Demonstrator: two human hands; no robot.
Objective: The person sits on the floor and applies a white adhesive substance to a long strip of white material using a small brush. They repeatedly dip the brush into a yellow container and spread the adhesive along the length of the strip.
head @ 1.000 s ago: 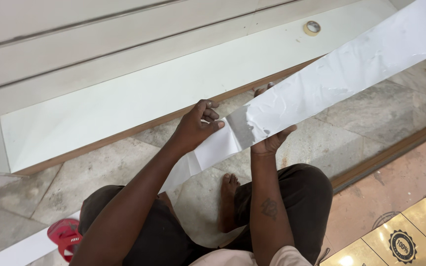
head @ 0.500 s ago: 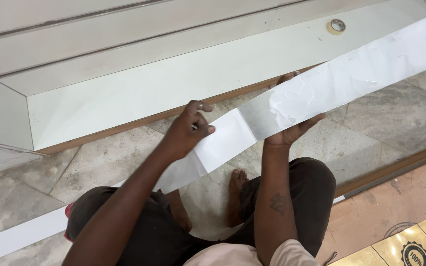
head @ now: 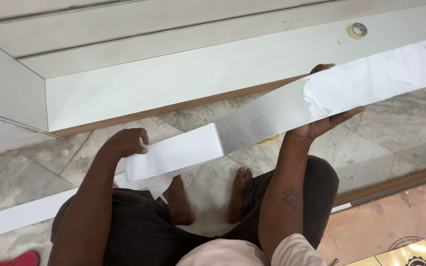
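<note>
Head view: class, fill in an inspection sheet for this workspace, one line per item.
Surface: grey marble floor, with a long white panel lying on it, wood-edged.
Job's things: long strip held across the knees; white backing peeled off its middle, bare grey stretch showing.
Clutter: tape roll on the panel; red item by the lower left edge.
Grippers: left hand grips the peeled backing; right hand supports the strip from beneath.
Cables: nothing seen.
Surroundings: wooden threshold strip, patterned tiles at lower right.

Interior fit-out site, white laminate panels [head: 173,93], marble floor [head: 390,143]
</note>
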